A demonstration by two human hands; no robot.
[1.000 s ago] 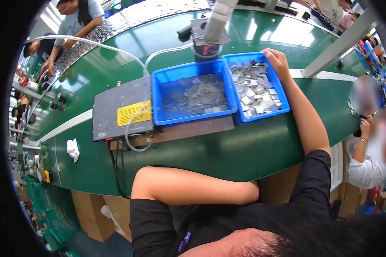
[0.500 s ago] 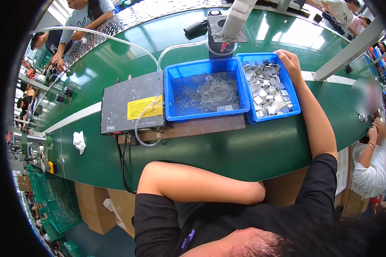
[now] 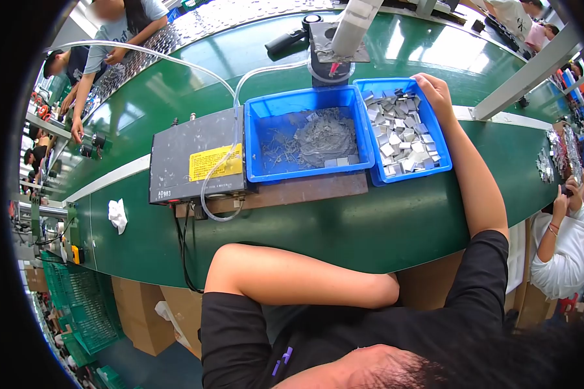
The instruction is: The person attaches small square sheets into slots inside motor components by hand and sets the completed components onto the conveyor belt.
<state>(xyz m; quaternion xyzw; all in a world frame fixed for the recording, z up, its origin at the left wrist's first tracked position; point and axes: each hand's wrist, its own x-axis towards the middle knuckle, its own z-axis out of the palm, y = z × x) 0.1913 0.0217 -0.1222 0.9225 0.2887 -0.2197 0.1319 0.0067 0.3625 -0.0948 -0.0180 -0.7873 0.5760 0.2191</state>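
Observation:
My right hand [image 3: 436, 93] rests at the far right corner of the smaller blue bin [image 3: 445, 162], its fingers bent over the rim. Many small silver metal blocks [image 3: 402, 139] fill that bin. Against its left side stands a larger blue bin [image 3: 311, 174] with a heap of grey paste-like material [image 3: 324, 137] and several small blocks near its front wall. My left forearm [image 3: 305, 275] lies bent across my body at the table's near edge. My left hand is hidden beyond the wrist.
A dark control box [image 3: 175, 155] with a clear hose and black cables sits left of the bins. Crumpled white tissue [image 3: 117, 216] lies farther left. Behind the bins rises a stand [image 3: 331, 48]. Co-workers' hands [image 3: 78, 133] [image 3: 568, 194] are at both sides.
The view has shifted slightly. At the upper left a co-worker's hand has reached lower toward small black parts. The co-worker at right has moved their hands. My arms hold the same pose.

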